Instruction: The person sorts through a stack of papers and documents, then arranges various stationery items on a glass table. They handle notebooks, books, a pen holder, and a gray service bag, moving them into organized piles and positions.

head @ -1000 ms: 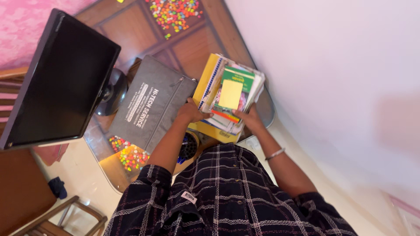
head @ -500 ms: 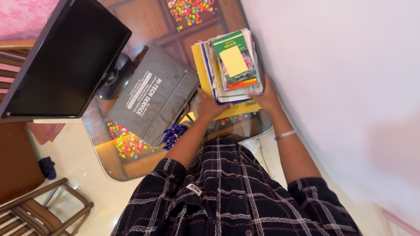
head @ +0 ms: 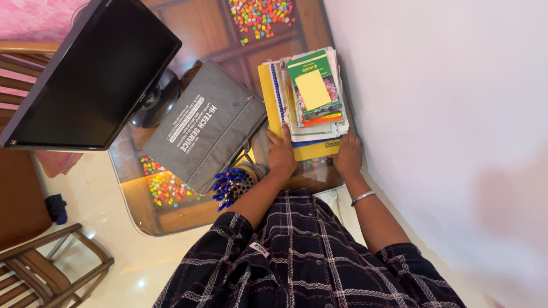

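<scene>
Nearest to the camera is the person's dark checked shirt sleeve. Just beyond it the two bare hands meet the near edge of the stack of books and papers, which I take as the landmark. The left hand lies at the near left corner of the stack, fingers together and laid flat against its edge. The right hand is at the near right corner, also with fingers together and pressed to the edge; a thin metal bangle sits on that wrist.

The stack rests on the glass tabletop, close to the white wall on its right. A green booklet with a yellow sticky note lies on top, and a yellow folder shows at the bottom.

To my judgement, the stack is already set down and roughly squared, and only small straightening and letting go are left, because both hands rest against it and do not lift it.

Left of the stack, near the left hand, stands a mesh cup of blue pens. Further left lies a grey fabric laptop sleeve, and beyond it a black monitor.
</scene>
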